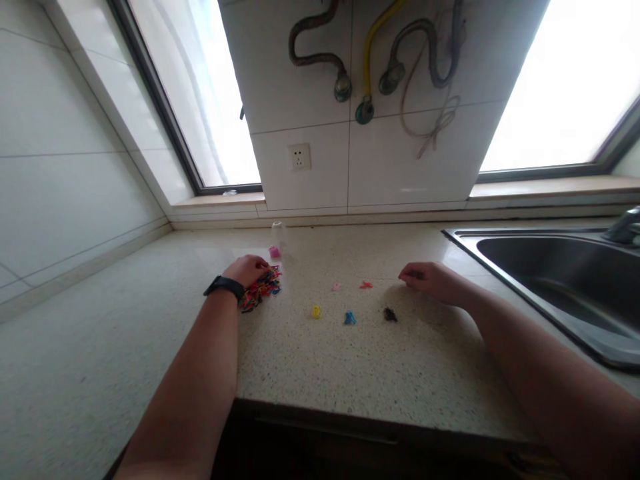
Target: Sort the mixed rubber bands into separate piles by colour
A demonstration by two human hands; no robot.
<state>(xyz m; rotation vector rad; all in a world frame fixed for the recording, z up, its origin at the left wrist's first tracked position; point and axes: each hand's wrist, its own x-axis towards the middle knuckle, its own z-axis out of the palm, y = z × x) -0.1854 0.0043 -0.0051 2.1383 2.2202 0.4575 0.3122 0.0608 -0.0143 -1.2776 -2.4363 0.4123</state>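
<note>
My left hand, with a black band on its wrist, reaches over a mixed-colour pile of small rubber bands. Its fingers are pinched at the pile's upper edge; what lies between them is too small to make out. To the right, my right hand rests low over the counter, fingers curled together, their contents hidden. Between the hands lie small one-colour groups of bands: yellow, blue, black, pale pink and orange-red.
Behind the pile, a clear plastic container stands near a pink cap. A steel sink is set into the speckled counter at right. Hoses and a socket are on the tiled wall.
</note>
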